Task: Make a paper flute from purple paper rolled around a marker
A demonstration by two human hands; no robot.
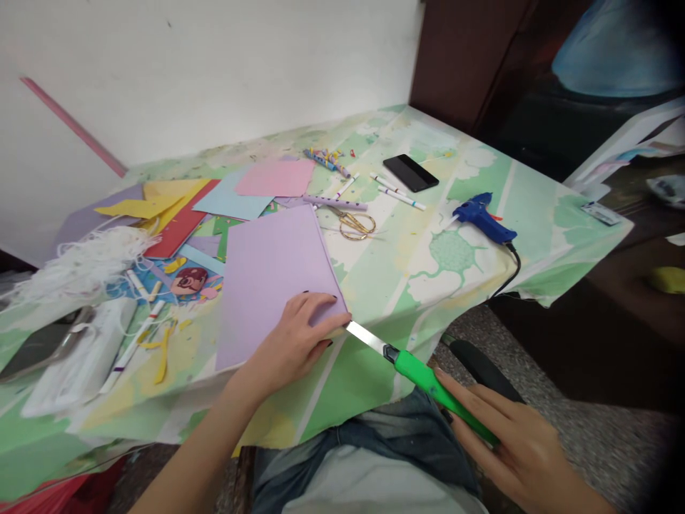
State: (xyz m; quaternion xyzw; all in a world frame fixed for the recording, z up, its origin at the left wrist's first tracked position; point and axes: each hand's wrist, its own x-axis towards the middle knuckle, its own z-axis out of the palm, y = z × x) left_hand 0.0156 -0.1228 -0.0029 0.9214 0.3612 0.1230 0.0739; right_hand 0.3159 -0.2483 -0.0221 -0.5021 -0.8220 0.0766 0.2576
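Observation:
My right hand (514, 435) is closed around the green handle of a utility knife (422, 375). Its blade is extended, the tip reaching the near right corner of a purple craft sheet (267, 264). On that same corner lies my left hand (294, 332), bent fingers holding the sheet at its near edge, one fingertip right beside the blade tip. The sheet lies flat at the table's front edge and looks doubled along its right side. Gold-handled scissors (357, 225) lie just beyond it, next to a purple dotted strip (337, 203).
A blue glue gun (484, 218) with a black cord lies at the right. Behind are a black phone (411, 173), markers (401, 198) and pink sheet (278, 177). At left sit white shredded strands (80, 268) and a white power strip (96, 350). The patterned tablecloth (374, 278) hangs over the front edge.

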